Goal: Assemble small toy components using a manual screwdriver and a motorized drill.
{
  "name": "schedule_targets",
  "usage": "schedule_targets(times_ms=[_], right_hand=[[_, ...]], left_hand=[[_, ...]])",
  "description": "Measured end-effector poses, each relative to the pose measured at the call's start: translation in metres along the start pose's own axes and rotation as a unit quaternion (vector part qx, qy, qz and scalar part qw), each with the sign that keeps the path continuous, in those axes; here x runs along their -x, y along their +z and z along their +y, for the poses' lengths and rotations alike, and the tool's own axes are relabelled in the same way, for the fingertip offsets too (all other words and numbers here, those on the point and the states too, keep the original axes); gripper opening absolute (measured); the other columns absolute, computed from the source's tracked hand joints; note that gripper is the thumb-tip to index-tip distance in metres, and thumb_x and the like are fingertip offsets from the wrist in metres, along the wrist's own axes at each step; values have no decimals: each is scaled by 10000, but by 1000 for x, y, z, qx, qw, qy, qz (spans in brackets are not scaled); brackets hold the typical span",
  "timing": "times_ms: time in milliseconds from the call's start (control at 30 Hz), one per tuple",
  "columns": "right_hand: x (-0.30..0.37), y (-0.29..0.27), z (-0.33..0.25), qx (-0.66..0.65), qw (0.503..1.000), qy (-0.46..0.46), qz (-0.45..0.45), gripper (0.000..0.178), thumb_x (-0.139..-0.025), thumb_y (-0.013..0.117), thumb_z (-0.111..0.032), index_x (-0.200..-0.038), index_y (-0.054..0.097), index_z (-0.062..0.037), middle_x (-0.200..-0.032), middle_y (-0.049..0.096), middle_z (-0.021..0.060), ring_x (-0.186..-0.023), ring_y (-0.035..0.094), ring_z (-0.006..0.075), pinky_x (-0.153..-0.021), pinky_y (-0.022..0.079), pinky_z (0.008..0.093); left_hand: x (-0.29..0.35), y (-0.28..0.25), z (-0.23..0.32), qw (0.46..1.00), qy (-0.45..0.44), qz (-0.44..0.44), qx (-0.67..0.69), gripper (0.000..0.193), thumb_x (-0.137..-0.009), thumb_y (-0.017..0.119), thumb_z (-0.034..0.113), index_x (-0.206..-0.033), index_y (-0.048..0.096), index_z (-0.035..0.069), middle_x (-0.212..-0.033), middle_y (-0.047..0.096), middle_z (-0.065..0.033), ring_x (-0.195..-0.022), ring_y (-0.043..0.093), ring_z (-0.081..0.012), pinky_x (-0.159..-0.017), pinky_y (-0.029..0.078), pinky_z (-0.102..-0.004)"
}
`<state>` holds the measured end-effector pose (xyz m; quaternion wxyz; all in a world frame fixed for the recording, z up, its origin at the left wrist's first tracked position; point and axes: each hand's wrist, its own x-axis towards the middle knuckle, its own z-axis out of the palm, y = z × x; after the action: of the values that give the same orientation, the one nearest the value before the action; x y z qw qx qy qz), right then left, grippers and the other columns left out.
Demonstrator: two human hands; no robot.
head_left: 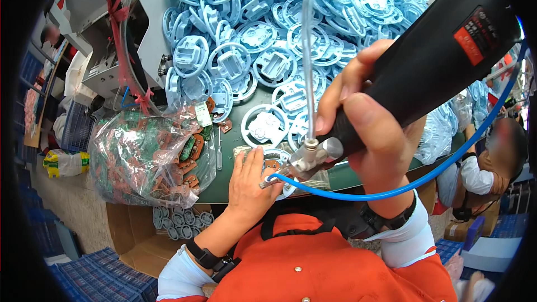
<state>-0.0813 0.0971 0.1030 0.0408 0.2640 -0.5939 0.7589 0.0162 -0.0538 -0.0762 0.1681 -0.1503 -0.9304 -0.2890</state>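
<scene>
Light-blue ringed part [277,153] on green table [222,193], under black hand-held driver [433,56].
Part lies just right of the left hand's [249,183] fingertips, fingers outstretched and close together; whether they pinch the rim, cannot tell. Right hand [380,126] wrapped around the driver's lower barrel. Metal fitting [307,156] and blue hose [335,194] hide much of the part; brown piece [272,164] inside it partly visible; tip contact unclear.
</scene>
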Motion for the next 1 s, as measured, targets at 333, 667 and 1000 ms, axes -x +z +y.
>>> schedule_targets(times_ms=[333, 667, 1000], right_hand=[[-36, -37, -53, 249, 963, -98, 16, 510, -863, 597, -119, -1282, 449, 130, -806, 546, 96, -595, 590, 170, -582, 500, 282], [0, -8, 3, 126, 990, -57, -12, 471, -821, 614, 15, -1256, 437, 52, -769, 547, 71, -623, 624, 180, -593, 512, 304], [6, -2, 15, 112, 993, -47, -11, 476, -812, 625, 47, -1254, 447, 41, -765, 549, 72, -643, 625, 162, -603, 529, 301]], left_hand=[[3, 4, -8, 998, 31, 36, -33, 164, -807, 737, 115, -862, 628, 5, -1272, 557, -314, -1136, 581, -428, -989, 425, -549], [11, 10, -17, 997, 53, 29, -40, 222, -783, 729, 113, -956, 640, 7, -1316, 528, -309, -1175, 553, -428, -998, 427, -550], [12, 7, -17, 999, 48, 14, -17, 276, -755, 737, 94, -1000, 641, 10, -1346, 502, -308, -1186, 538, -438, -990, 423, -560]])
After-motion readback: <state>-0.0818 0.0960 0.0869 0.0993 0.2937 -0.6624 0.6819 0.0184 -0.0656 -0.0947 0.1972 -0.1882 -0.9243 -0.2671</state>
